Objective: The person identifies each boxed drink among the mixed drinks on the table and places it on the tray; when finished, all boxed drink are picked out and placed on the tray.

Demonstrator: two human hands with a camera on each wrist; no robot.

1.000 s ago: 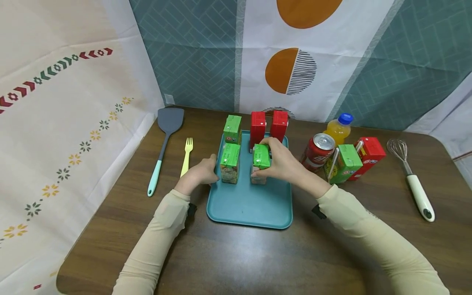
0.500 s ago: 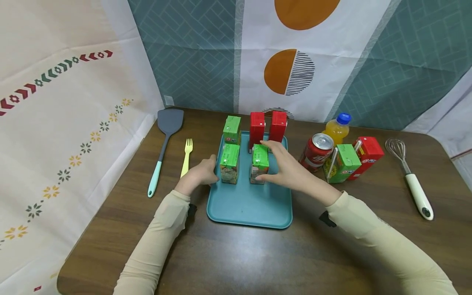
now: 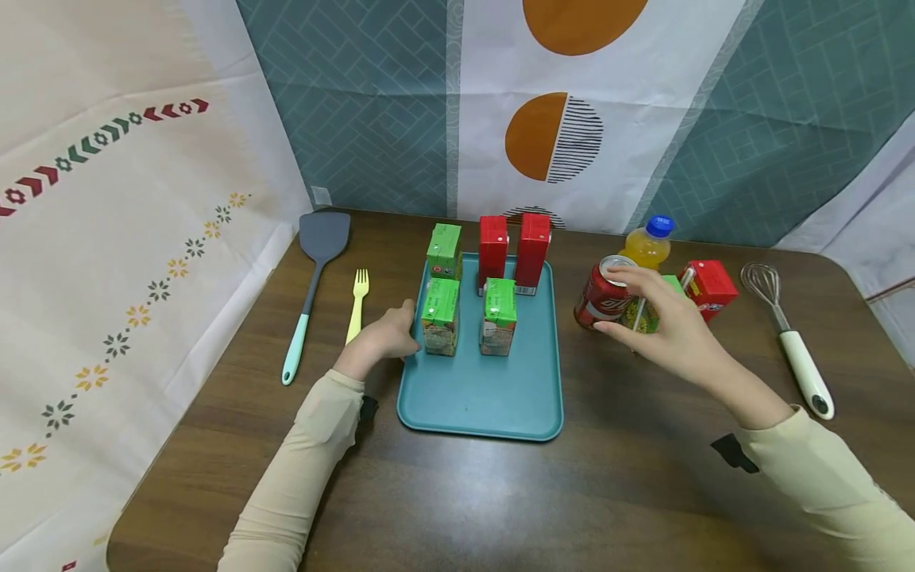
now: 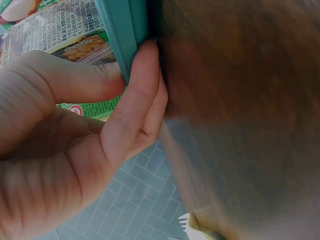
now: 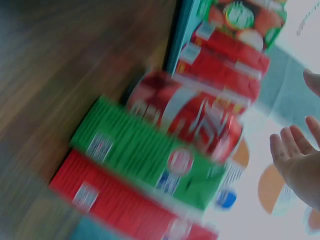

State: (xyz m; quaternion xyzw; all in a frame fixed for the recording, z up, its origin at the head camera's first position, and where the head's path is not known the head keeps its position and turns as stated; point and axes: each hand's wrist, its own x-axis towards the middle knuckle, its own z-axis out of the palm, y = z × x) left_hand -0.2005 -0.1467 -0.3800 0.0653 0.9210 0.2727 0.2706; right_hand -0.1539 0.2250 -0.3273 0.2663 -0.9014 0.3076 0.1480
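My left hand (image 3: 386, 334) pinches the left rim of a teal tray (image 3: 486, 397); in the left wrist view its thumb lies inside the rim and the fingers outside. On the tray stand three green drink cartons, one front left (image 3: 439, 318), one front middle (image 3: 498, 318), one back left (image 3: 445, 253), plus two red cartons (image 3: 492, 253) at the back. Right of the tray, my right hand (image 3: 675, 338) hovers with spread fingers, holding nothing, by a red soda can (image 3: 599, 300). The right wrist view shows it apart from the can and the neighbouring green carton (image 5: 150, 150).
Behind the can stands an orange juice bottle (image 3: 646, 250) with a blue cap. A red carton (image 3: 711, 287) stands beside the green one, and a whisk (image 3: 804, 365) lies far right. Left of the tray lie a yellow fork (image 3: 360, 298) and a spatula (image 3: 314, 278).
My right hand has let go of the front middle green carton, left it standing on the tray, and moved right to the can and cartons. The left hand has stayed at the tray rim.
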